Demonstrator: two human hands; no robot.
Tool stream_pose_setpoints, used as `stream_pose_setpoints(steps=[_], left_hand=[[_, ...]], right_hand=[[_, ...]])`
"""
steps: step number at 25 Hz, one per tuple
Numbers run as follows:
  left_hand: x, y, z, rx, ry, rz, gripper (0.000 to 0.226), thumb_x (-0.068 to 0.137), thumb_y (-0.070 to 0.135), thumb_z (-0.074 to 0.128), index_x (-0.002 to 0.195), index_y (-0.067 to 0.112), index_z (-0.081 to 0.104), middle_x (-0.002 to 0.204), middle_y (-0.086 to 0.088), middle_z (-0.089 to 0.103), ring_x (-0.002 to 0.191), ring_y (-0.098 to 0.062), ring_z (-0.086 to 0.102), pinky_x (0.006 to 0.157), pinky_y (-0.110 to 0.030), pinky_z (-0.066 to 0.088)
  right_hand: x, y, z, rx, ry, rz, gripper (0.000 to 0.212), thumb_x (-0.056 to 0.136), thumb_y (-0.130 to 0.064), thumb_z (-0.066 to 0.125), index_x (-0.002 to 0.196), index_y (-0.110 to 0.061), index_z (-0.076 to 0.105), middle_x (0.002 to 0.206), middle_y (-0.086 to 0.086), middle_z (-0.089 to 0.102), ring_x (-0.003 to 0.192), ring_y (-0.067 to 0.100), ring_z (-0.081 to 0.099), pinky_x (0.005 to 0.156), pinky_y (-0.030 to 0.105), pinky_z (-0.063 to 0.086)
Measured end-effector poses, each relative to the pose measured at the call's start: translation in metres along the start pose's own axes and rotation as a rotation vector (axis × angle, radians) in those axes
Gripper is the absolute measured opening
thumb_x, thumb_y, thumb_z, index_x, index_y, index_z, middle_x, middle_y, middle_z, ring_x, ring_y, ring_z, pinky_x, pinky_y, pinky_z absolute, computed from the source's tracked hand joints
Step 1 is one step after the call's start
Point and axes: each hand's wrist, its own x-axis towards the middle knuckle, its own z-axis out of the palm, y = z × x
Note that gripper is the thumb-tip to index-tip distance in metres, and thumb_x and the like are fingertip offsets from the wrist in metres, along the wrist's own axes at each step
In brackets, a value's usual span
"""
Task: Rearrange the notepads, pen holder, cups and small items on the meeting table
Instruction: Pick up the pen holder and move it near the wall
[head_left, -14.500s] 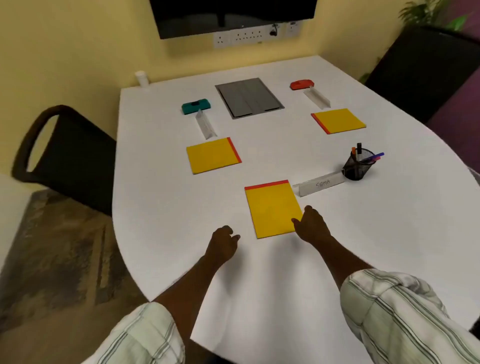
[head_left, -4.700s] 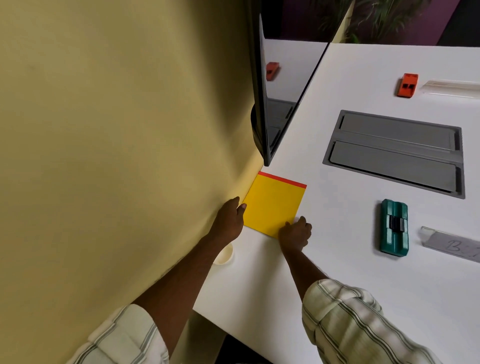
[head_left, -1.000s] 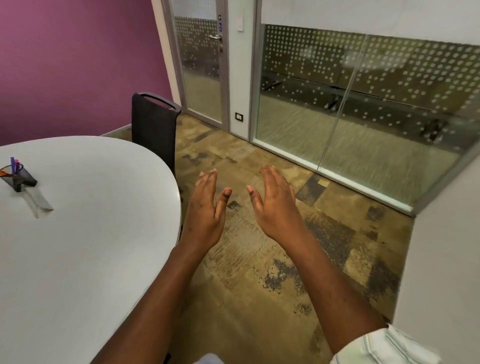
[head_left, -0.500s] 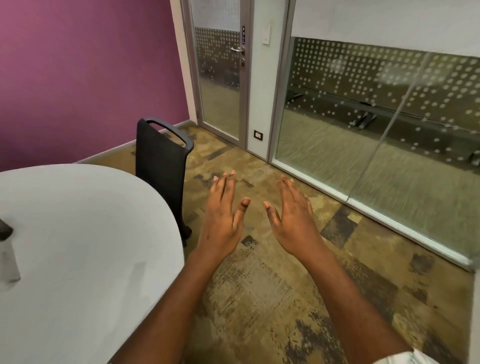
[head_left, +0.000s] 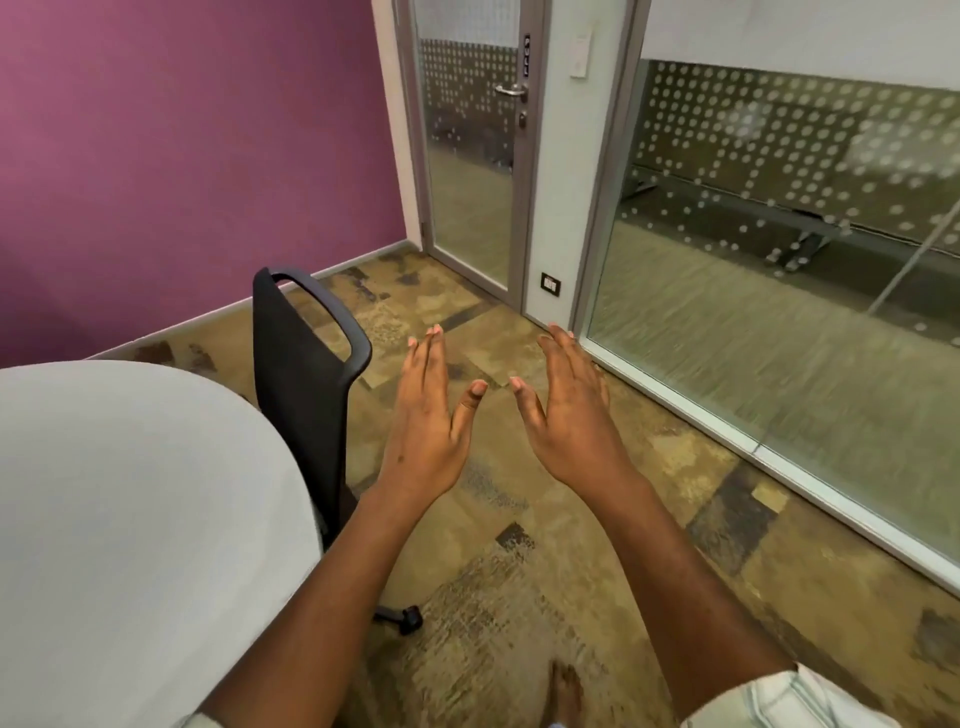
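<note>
Leftward, white table (head_left: 130, 493), black chair (head_left: 296, 395); left hand (head_left: 426, 436), right hand (head_left: 571, 431): grip flat, empty.

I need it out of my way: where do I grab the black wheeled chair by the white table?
Probably the loop handle atop the black chair backrest, from above with the nearer left hand. Its open gap lets fingers curl round the bar, and it stands clear of the white table.
</note>
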Motion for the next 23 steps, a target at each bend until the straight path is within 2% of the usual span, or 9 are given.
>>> stream_pose_setpoints(steps=[3, 8, 12, 16, 23], left_hand=[[0.061, -0.005, 0.028, 0.042, 0.044, -0.054, 0.079, 0.089, 0.069, 0.016, 0.151, 0.022, 0.002, 0.160, 0.003, 0.002, 0.147, -0.011, -0.007, 0.118, -0.031, 0.002], [0.171, -0.008, 0.058, 0.131, 0.118, -0.063, 0.072, 0.087, 0.073, 0.013, 0.149, 0.038, 0.001, 0.160, 0.003, -0.005, 0.146, -0.014, -0.015, 0.116, -0.034, -0.001], [0.251, -0.032, 0.067, 0.162, 0.165, -0.070, 0.076, 0.086, 0.073, 0.013, 0.150, 0.035, -0.002, 0.160, 0.005, -0.005, 0.146, -0.012, -0.015, 0.116, -0.031, -0.002], [0.343, -0.080, 0.070, 0.175, 0.214, -0.121, 0.079, 0.085, 0.073, 0.012, 0.150, 0.030, -0.001, 0.160, 0.005, -0.003, 0.146, -0.012, -0.014, 0.120, -0.037, 0.001], [0.486, -0.148, 0.065, 0.061, 0.257, -0.215, 0.089, 0.079, 0.080, 0.004, 0.151, 0.028, 0.004, 0.160, 0.006, 0.002, 0.146, -0.009, -0.010, 0.119, -0.034, 0.001]], right_hand=[[0.070, 0.029, 0.001, 0.013, -0.048, -0.055, 0.064, 0.096, -0.055, 0.028, 0.150, -0.022, 0.017, 0.160, -0.006, 0.007, 0.146, 0.009, 0.001, 0.119, 0.046, 0.010], [0.194, 0.062, 0.009, 0.002, -0.089, -0.169, 0.062, 0.097, -0.053, 0.029, 0.150, -0.023, 0.015, 0.160, -0.006, 0.006, 0.146, 0.009, 0.000, 0.119, 0.046, 0.008], [0.282, 0.069, 0.035, 0.037, -0.092, -0.255, 0.061, 0.098, -0.052, 0.031, 0.149, -0.022, 0.016, 0.159, -0.008, 0.005, 0.146, 0.010, 0.001, 0.119, 0.046, 0.010], [0.380, 0.064, 0.074, 0.042, -0.101, -0.311, 0.060, 0.098, -0.050, 0.030, 0.149, -0.021, 0.016, 0.160, -0.007, 0.005, 0.146, 0.010, 0.000, 0.118, 0.048, 0.011], [0.539, 0.026, 0.135, 0.126, -0.096, -0.334, 0.057, 0.098, -0.043, 0.031, 0.149, -0.021, 0.020, 0.159, -0.006, 0.009, 0.146, 0.011, 0.003, 0.117, 0.049, 0.014]])
